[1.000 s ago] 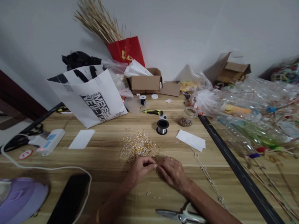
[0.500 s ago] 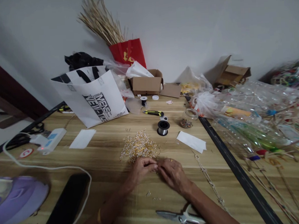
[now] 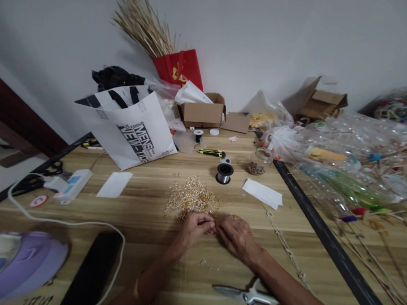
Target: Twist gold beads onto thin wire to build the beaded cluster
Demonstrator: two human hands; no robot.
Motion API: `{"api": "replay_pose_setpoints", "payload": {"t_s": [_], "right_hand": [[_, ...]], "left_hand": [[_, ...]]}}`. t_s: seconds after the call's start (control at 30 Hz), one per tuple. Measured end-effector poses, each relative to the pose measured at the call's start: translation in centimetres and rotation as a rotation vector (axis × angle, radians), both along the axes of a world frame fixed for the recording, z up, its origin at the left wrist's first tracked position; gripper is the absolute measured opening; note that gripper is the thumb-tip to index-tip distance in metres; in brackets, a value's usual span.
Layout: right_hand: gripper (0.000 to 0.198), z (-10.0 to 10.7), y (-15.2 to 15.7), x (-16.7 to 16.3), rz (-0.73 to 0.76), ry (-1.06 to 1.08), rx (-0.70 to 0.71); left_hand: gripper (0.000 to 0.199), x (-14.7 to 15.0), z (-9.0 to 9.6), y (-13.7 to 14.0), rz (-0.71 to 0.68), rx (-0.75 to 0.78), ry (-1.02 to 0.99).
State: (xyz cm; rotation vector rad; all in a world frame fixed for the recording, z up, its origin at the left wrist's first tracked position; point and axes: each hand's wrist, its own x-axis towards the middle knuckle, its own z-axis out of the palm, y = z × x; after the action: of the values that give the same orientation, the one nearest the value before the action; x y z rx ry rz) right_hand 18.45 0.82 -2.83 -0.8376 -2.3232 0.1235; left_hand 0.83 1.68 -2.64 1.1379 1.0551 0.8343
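Note:
My left hand (image 3: 198,227) and my right hand (image 3: 235,234) meet fingertip to fingertip above the wooden table. Both are closed in a pinch; whatever lies between the fingers is too small to make out. Just beyond them spreads a tangled heap of gold wire with clear beads (image 3: 191,197). A few tiny loose bits (image 3: 203,262) lie on the wood nearer to me. Scissors (image 3: 247,296) rest by my right forearm, their blades pointing left. To the right of that arm runs a knotted cord (image 3: 286,247).
Behind the heap stand a wire spool (image 3: 224,173), a yellow cutter knife (image 3: 211,153) and a jar of beads (image 3: 257,167). A white paper bag (image 3: 139,133) is at the back left. A white cable (image 3: 81,225) crosses the left side; plastic bottles (image 3: 355,181) crowd the right.
The view has shifted slightly, so the background sits a little further right. My hands keep the same pinched pose, fingertips together.

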Motion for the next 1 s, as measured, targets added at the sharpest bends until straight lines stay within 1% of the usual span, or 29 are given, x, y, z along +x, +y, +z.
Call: {"api": "replay_pose_setpoints", "payload": {"t_s": [0.37,0.53,0.73,0.9,1.0], "right_hand": [[0.015,0.1,-0.1,0.0,-0.025,-0.010,-0.019],[0.012,-0.1,0.0,0.0,-0.021,0.021,-0.087],[0.013,-0.1,0.0,0.1,-0.003,0.073,-0.094],[0.012,-0.1,-0.1,0.0,-0.043,0.082,-0.103],[0.013,-0.3,0.0,0.1,-0.039,0.098,-0.125]], "left_hand": [[0.032,0.0,0.2,0.0,0.031,0.027,0.012],[0.031,-0.1,0.2,0.2,0.056,0.013,0.010],[0.029,-0.2,0.7,0.2,0.060,0.000,0.004],[0.033,-0.3,1.1,0.2,0.047,-0.025,-0.047],[0.034,-0.3,1.1,0.2,0.057,-0.042,-0.065]]}}
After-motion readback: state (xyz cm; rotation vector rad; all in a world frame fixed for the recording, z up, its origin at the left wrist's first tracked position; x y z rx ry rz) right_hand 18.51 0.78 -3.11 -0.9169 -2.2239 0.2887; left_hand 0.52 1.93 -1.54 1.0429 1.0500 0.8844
